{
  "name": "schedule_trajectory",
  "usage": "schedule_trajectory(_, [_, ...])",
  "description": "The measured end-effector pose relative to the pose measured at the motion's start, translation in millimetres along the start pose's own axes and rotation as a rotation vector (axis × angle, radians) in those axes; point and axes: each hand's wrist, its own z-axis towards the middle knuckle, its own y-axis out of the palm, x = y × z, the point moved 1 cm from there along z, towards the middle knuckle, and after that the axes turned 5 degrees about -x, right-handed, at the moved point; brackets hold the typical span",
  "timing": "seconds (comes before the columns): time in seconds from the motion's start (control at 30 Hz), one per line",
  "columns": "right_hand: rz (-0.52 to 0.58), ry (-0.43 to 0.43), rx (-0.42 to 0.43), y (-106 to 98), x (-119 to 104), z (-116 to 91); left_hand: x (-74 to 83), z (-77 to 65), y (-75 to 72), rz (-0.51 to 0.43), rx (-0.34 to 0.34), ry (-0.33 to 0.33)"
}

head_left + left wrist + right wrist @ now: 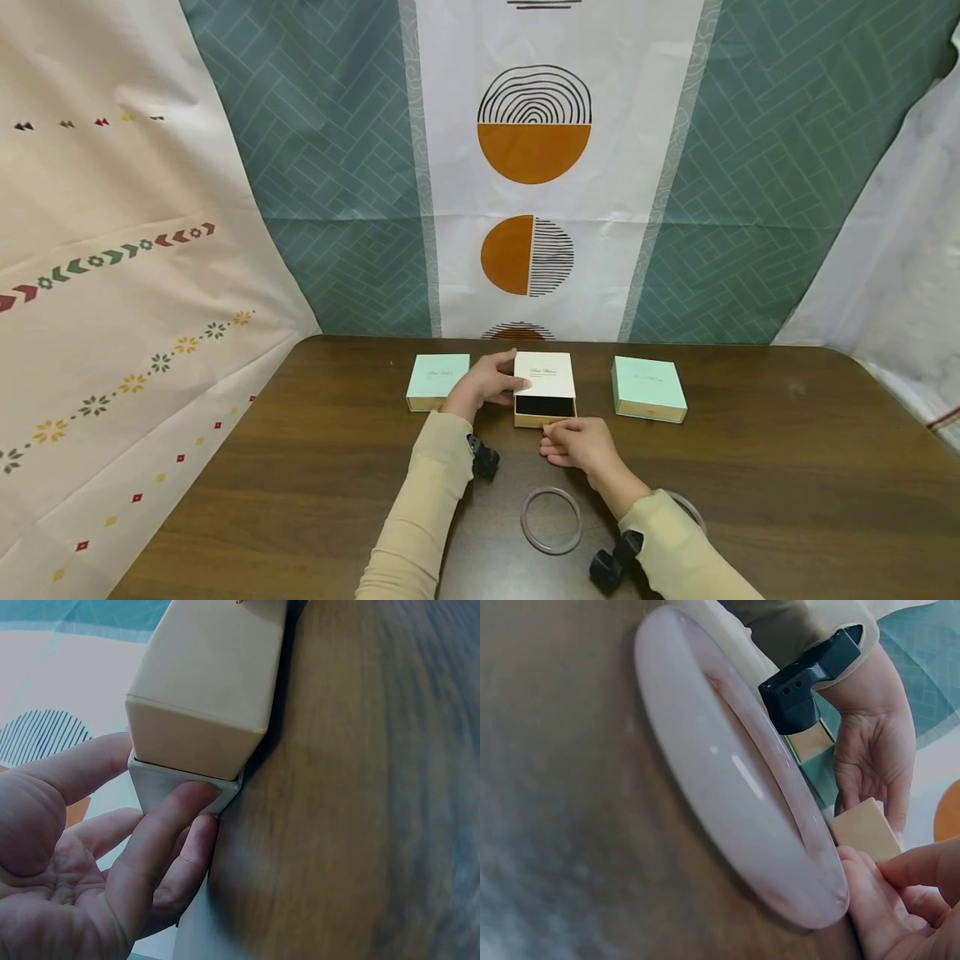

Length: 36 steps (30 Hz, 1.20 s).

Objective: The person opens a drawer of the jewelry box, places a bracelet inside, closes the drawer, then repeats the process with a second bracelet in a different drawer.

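Nearest the camera, at the near edge, reaches across a brown table (300, 500) in two cream sleeves, a left sleeve (420, 492) and a right sleeve (682, 550). Wears a small black camera at each wrist, left camera (486, 461) and right camera (606, 571).

Between the forearms, flat on the table, a pale, shiny bangle (552, 551). Farther right, a second bangle (692, 507), partly hidden by the right sleeve.

Beyond these, toward the far side and about the middle of the table, a white box (543, 371), partly open. On its near side, a pale yellow drawer (528, 422), sticking out from under the white cover and showing a black inside (544, 406).

Grasps the white box from its left with the left hand (487, 385), one fingertip over the top, other fingers against the side. Pinches the drawer at its near end with the right hand (581, 446), between thumb and finger, exact contact partly hidden.

To the left of the white box, just behind the left hand, a left mint box (438, 375). To the right, well apart, a right mint box (648, 385). Both closed, both pale yellow along the near bottom edge.

At the far side, a teal hanging (337, 167) with a white middle panel (622, 167), printed with orange and striped half-circles.
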Motion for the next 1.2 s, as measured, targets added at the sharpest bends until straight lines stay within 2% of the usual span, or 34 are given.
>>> schedule_trajectory(0.7, [-0.058,-0.022,-0.001,-0.2,0.3,-6.0,-0.2,2.6,-0.7,0.004,0.006,-0.004])
schedule_trajectory(1.2, [-0.037,-0.021,-0.005,0.1,2.4,-9.1,0.3,-0.4,-1.2,0.012,-0.002,0.003])
